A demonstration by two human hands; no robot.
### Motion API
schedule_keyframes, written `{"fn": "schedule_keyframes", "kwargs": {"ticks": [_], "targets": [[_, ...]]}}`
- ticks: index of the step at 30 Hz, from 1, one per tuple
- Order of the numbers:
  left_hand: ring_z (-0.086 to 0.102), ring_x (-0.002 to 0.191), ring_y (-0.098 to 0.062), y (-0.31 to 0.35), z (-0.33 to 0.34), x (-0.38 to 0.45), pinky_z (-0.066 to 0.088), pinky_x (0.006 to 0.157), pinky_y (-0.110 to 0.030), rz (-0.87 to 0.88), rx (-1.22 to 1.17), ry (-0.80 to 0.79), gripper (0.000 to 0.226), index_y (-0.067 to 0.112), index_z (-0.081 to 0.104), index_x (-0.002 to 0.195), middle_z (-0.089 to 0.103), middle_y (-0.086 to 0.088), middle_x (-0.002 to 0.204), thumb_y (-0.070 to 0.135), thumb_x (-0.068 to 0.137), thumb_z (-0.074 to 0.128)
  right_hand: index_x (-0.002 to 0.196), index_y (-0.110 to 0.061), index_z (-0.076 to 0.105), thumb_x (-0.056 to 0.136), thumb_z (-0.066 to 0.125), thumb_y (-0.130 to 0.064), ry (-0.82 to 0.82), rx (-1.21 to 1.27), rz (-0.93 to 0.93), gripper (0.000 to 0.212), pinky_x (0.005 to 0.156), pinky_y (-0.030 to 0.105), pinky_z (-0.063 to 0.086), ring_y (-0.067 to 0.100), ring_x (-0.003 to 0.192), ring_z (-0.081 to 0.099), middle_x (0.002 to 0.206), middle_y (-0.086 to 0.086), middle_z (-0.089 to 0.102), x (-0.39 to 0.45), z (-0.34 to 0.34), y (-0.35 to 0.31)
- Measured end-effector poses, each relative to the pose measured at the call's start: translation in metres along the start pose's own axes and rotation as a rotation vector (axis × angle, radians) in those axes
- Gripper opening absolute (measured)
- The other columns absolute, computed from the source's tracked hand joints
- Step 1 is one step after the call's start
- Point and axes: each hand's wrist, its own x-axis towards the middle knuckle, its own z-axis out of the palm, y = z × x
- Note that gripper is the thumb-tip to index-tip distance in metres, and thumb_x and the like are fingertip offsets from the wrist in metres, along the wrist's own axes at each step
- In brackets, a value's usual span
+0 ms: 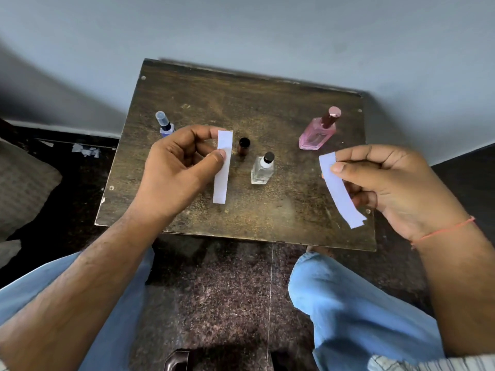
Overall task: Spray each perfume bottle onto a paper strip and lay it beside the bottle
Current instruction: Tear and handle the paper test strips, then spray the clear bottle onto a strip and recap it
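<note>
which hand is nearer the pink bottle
Right. The right hand, pinching a strip, sits just below the pink bottle; the left hand is far across the table.

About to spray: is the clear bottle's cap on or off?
Off. The clear bottle shows its bare white nozzle; a dark cap stands beside it.

No text, brand or number can be read anywhere. The pink bottle (317,131), the clear bottle (262,170) and the blue bottle (166,125) show no legible label. Both paper strips (222,167) are blank.
</note>
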Motion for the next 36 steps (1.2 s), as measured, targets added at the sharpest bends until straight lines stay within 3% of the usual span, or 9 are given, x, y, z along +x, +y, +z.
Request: {"fn": "schedule_keyframes", "kwargs": {"ticks": [5,10,13,17,21,25,28,31,36], "targets": [[0.058,0.078,-0.011,0.001,0.004,0.000,0.055,0.073,-0.018,0.073,0.056,-0.009,0.028,0.030,0.074,0.116,0.073,0.017,0.090,0.007,0.101,0.071,0.095,-0.022,0.079,0.092,0.084,-0.009,0.193,-0.320,0.011,0.015,0.067,0.033,0.065,0.018,0.080,0.073,0.091,0.003,0.081,0.023,-0.017,0.032],[0.057,0.082,-0.020,0.003,0.004,-0.002,0.054,0.073,-0.020,0.074,0.043,-0.039,0.030,0.017,0.070,0.130,0.072,0.000,0.092,0.012,0.100,0.070,0.087,-0.029,0.076,0.086,0.089,-0.017,0.305,-0.513,-0.089,0.018,0.084,0.034,0.062,0.011,0.082,0.077,0.087,-0.011,0.080,0.033,-0.025,0.040],[0.060,0.080,-0.022,0.006,0.003,-0.003,0.054,0.071,-0.019,0.074,0.051,-0.056,0.040,0.021,0.065,0.136,0.071,-0.017,0.093,0.016,0.097,0.070,0.090,-0.030,0.074,0.084,0.091,-0.021,0.342,-0.593,-0.091,0.020,0.086,0.035,0.063,0.012,0.085,0.078,0.089,-0.013,0.079,0.034,-0.026,0.038],[0.059,0.075,-0.023,0.008,0.002,-0.005,0.051,0.068,-0.016,0.101,0.099,-0.066,0.042,0.023,0.062,0.137,0.071,-0.018,0.094,0.009,0.099,0.074,0.089,-0.032,0.069,0.086,0.089,-0.017,0.322,-0.571,-0.042,0.025,0.075,0.050,0.069,0.025,0.067,0.081,0.088,-0.008,0.080,0.030,-0.025,0.033],[0.059,0.073,-0.039,0.007,0.002,-0.007,0.052,0.062,-0.025,0.131,0.161,-0.087,0.035,0.026,0.063,0.126,0.069,-0.010,0.093,0.007,0.100,0.075,0.092,-0.030,0.072,0.088,0.086,-0.030,0.375,-0.643,-0.058,0.014,0.081,0.046,0.068,0.022,0.072,0.081,0.089,-0.011,0.079,0.028,-0.024,0.031],[0.061,0.071,-0.037,0.007,0.002,-0.005,0.056,0.062,-0.039,0.153,0.267,-0.088,0.022,0.028,0.070,0.112,0.071,0.000,0.093,0.009,0.101,0.074,0.102,-0.026,0.077,0.092,0.081,-0.040,0.454,-0.930,-0.290,0.018,0.087,0.035,0.056,0.024,0.088,0.074,0.088,-0.012,0.073,0.021,-0.013,0.022],[0.062,0.066,-0.026,0.007,0.005,-0.006,0.054,0.060,-0.028,0.148,0.290,-0.082,0.021,0.030,0.078,0.107,0.075,0.017,0.093,0.010,0.102,0.073,0.102,-0.026,0.077,0.091,0.083,-0.036,0.330,-0.810,-0.492,0.016,0.080,0.032,0.060,0.011,0.078,0.074,0.087,-0.015,0.075,0.016,0.005,0.019],[0.062,0.068,-0.011,0.005,0.006,-0.008,0.048,0.062,-0.015,0.155,0.329,-0.099,0.016,0.023,0.082,0.109,0.077,0.015,0.096,0.012,0.101,0.074,0.112,-0.025,0.078,0.090,0.086,-0.034,0.135,-0.679,-0.576,0.025,0.074,0.015,0.055,0.002,0.082,0.074,0.101,-0.016,0.079,0.014,0.029,0.024],[0.074,0.091,-0.022,0.003,0.006,-0.003,0.058,0.082,-0.029,0.189,0.263,-0.119,0.016,0.023,0.081,0.108,0.078,0.000,0.107,0.014,0.097,0.075,0.136,-0.028,0.070,0.090,0.085,-0.041,0.015,-0.640,-0.608,0.051,0.079,0.024,0.058,0.003,0.098,0.071,0.124,-0.020,0.072,0.018,0.063,0.041]]}}
